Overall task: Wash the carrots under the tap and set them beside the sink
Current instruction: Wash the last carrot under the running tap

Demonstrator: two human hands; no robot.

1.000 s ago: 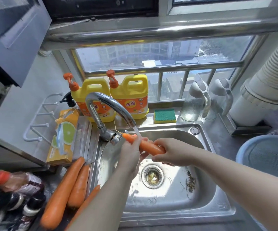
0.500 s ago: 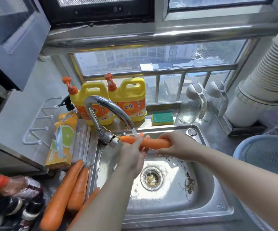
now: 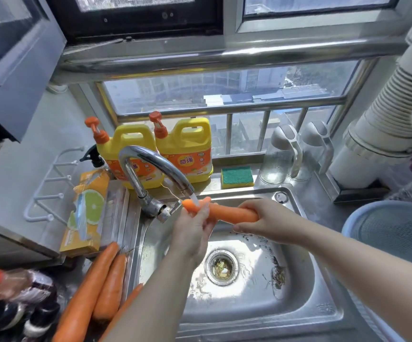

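An orange carrot (image 3: 232, 213) lies level over the steel sink (image 3: 298, 312), its left end under water running from the curved tap (image 3: 150, 161). My right hand (image 3: 266, 218) grips its right end. My left hand (image 3: 195, 225) wraps its fingers round the left part, just below the water stream. Three more carrots (image 3: 88, 292) lie side by side on the counter left of the sink, the nearest one partly hidden by my left forearm.
Two yellow detergent bottles (image 3: 185, 154) and a green-and-yellow sponge (image 3: 237, 176) stand behind the sink. Two glass jugs (image 3: 281, 156) sit at the back right. A pale blue basket (image 3: 392, 233) is at the right, a yellow packet (image 3: 86, 211) and dark bottles (image 3: 14, 304) at the left.
The carrot has swung from tilted to level and shifted a little right under the stream. My left hand has slid along its left part. My view has tilted slightly downward.
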